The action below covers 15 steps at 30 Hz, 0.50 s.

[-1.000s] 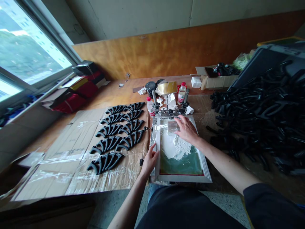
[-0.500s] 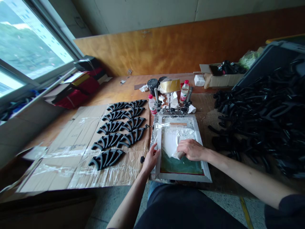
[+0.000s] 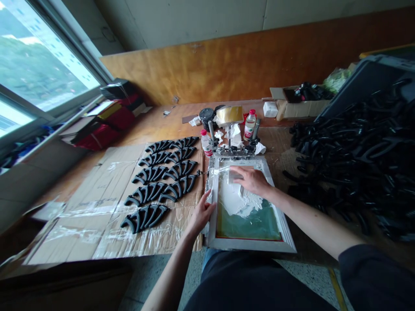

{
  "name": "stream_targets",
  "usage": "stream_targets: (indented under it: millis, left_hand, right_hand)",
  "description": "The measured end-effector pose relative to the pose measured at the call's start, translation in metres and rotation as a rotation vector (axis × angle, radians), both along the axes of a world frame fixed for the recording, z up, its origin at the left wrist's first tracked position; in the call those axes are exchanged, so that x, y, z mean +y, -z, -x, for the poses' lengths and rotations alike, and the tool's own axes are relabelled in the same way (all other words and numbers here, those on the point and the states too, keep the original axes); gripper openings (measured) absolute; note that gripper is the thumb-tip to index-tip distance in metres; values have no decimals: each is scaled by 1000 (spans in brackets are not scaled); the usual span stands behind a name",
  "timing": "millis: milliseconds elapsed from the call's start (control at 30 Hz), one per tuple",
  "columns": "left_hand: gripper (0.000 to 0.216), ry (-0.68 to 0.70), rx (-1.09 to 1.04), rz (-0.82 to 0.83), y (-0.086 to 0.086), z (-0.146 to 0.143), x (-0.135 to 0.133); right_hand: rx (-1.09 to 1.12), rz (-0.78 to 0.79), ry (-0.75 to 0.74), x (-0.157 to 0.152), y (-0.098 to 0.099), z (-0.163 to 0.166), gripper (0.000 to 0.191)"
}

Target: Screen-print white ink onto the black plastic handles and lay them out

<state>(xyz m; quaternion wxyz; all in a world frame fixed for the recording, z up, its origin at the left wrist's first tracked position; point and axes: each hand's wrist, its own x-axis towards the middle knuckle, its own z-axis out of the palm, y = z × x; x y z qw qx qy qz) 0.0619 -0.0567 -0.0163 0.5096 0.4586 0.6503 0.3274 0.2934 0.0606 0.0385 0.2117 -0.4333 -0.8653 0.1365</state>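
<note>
Head view: the screen frame (image 3: pixel 253 245) lies flat at the near edge of the desk (image 3: pixel 155 125), straight in front of the person, with its far end up against a metal clamp (image 3: pixel 233 151). The left hand (image 3: pixel 201 212) has its grip curled round the frame's left rail. The right hand (image 3: pixel 252 180) is closed down over a squeegee (image 3: pixel 234 176) at the far end of the green mesh (image 3: pixel 249 225), with a thick smear of white ink (image 3: pixel 238 199) just below it. My guess is the frame is light and stiff, so the rails are the place to hold it. The mesh looks taut and easy to dent, so I'd keep fingers off it. The ink looks wet and slippery, so I'd hold the squeegee by its top edge, well clear of the blade. Rows of black plastic pieces (image 3: pixel 162 181) sit on cardboard (image 3: pixel 97 207) to the left.
</note>
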Motion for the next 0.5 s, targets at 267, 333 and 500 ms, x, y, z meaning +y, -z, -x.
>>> stream_targets:
  millis: [267,333,500]
  left_hand:
    - [51,-180,-243,-341,-102,-5,36]
    - [48,-199,-360,-430,-118,-13,54]
    - [48,-374,-454,-461,-107,-38,62]
  right_hand:
    - [378,3,579,68,-2,-111,34]
    - [346,117,623,51,24,-118,31]
    - [35,229,170,-27,84,-58,23]
